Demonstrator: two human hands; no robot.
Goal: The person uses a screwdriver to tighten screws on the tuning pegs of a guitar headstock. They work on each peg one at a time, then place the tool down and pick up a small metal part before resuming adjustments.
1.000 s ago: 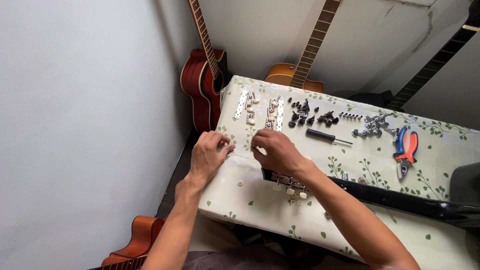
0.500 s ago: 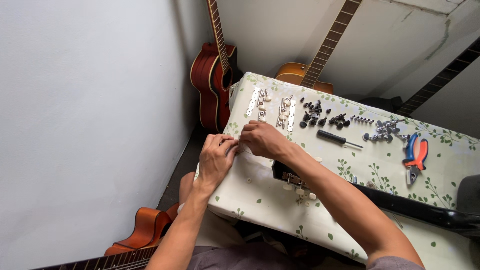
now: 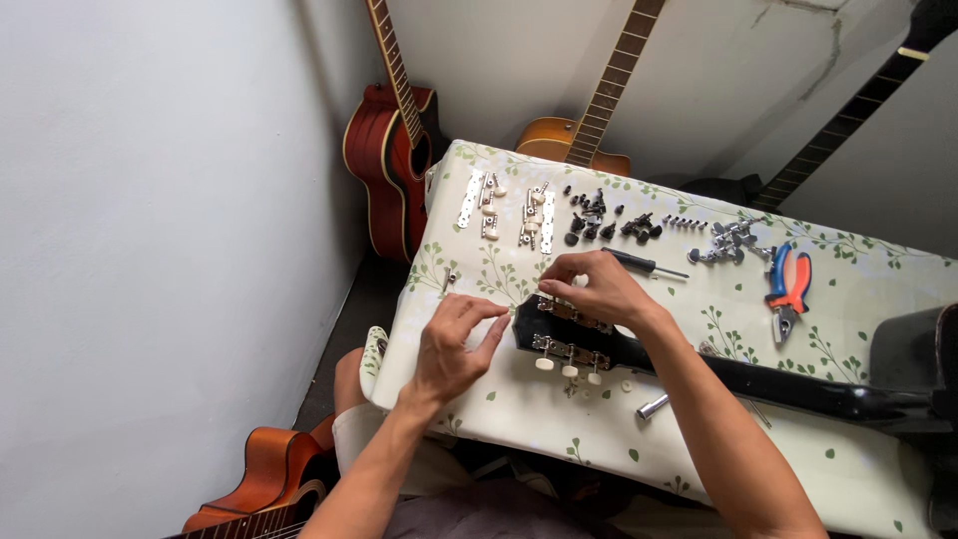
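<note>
No packages, labels, signs or screens show anywhere in this view.

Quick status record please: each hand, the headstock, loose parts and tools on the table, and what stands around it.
left hand: fingertips at the tip of the black guitar headstock, no tool in it
right hand: fingers on the headstock's far tuner strip, contents cannot be told
headstock: lies flat on the leaf-print tablecloth, neck runs to the right
near tuner strip: three cream knobs point toward the person
loose parts: metal tuner strips, small black parts
tools: screwdriver, red-and-blue pliers
around: red guitar against the wall
</note>
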